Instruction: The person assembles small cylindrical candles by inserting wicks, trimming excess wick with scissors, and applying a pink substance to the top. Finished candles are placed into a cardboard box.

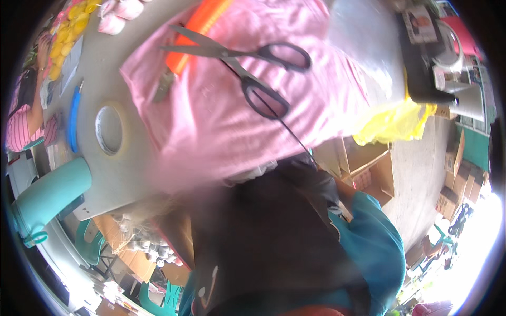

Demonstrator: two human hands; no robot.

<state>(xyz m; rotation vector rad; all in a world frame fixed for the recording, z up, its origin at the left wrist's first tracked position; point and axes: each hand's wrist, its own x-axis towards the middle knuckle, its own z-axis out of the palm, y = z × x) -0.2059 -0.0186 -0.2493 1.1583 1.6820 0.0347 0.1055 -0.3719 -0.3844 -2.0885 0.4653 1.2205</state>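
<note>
Of my right arm, the teal sleeve (371,231) and a strip of bare forearm show beside my black apron (263,231); the hand itself is hidden by dark fabric. My left hand cannot be made out. A pink cloth (211,121) covers the table in front of me, its near left corner smeared by motion. Scissors (224,52) with black handles lie on it, blades parted. Their blades cross an orange cutter-like tool (197,34). From near the scissors a thin dark cord (292,135) runs toward my apron.
Left on the table (113,181) are a tape roll (122,131), a slim blue tool (75,118) and a teal cylinder (52,192). A yellow plastic bag (392,124) and a cardboard box (387,171) sit right. A co-worker's striped sleeve (20,129) shows far left.
</note>
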